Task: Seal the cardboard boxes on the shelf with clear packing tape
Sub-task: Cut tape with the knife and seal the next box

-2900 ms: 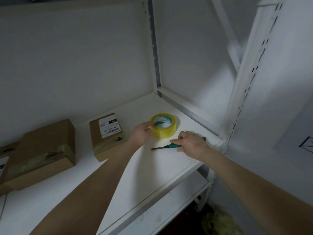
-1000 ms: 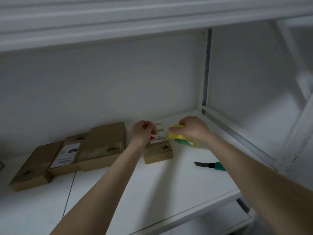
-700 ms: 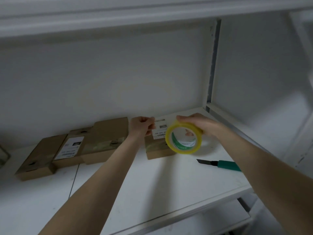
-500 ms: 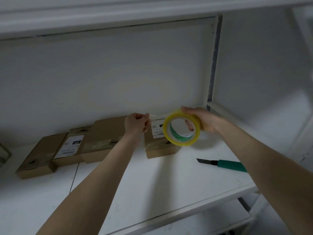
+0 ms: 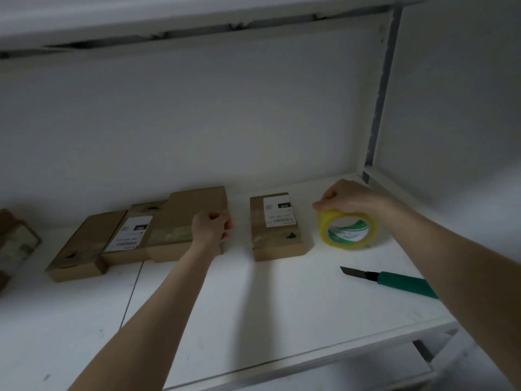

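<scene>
Right hand (image 5: pixel 347 199), past the left-pointing knife (image 5: pixel 400 282), has lowered the tape roll (image 5: pixel 347 232) onto the shelf (image 5: pixel 253 306) and grips its top rim; the roll stands on edge, hole toward the camera. The left hand (image 5: pixel 211 230) has dropped the tape end and curls round the plain box (image 5: pixel 194 210) edge, beside the labelled box (image 5: pixel 277 238).

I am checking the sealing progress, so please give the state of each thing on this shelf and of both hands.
Tape roll: tilted on the shelf, held from above.
Right hand: grips the tape roll.
Left hand: fingers curled at the plain box's right edge; hold unclear.
Plain box: closed, tape band across.
Right labelled box: closed, taped, standing apart.
Knife: lying flat, blade out.
</scene>
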### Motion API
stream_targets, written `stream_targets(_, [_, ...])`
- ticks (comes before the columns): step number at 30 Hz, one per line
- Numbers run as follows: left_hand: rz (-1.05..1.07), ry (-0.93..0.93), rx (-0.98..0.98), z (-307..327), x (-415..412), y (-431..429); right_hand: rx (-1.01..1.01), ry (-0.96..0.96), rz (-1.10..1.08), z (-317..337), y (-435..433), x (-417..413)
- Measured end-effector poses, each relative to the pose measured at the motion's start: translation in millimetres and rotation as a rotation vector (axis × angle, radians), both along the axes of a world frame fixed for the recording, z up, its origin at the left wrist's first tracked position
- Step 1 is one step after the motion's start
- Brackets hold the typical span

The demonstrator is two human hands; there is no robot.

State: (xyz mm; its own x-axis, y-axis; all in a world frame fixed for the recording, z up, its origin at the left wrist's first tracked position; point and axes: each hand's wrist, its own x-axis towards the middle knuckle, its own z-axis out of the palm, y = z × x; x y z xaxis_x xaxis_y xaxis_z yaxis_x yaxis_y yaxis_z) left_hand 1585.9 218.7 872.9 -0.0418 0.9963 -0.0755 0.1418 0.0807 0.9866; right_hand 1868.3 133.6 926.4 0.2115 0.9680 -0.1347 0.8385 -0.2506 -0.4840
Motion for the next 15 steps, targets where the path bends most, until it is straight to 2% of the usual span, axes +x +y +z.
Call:
stream_targets(4, [0.037, 0.034, -0.039, -24.6, 1.8, -5.0, -0.127, -0.262, -0.028, -16.9, 17.4, -9.3])
stream_targets(7, [0.062, 0.054, -0.033, -34.2, 5.8, -6.3, -0.170, -0.377, -0.066, -25.9, 25.9, -13.5])
stream_targets(15, [0.094, 0.162, -0.033, -49.3, 15.6, -9.8, -0.217, -0.492, -0.067, -31.3, 35.4, -21.3])
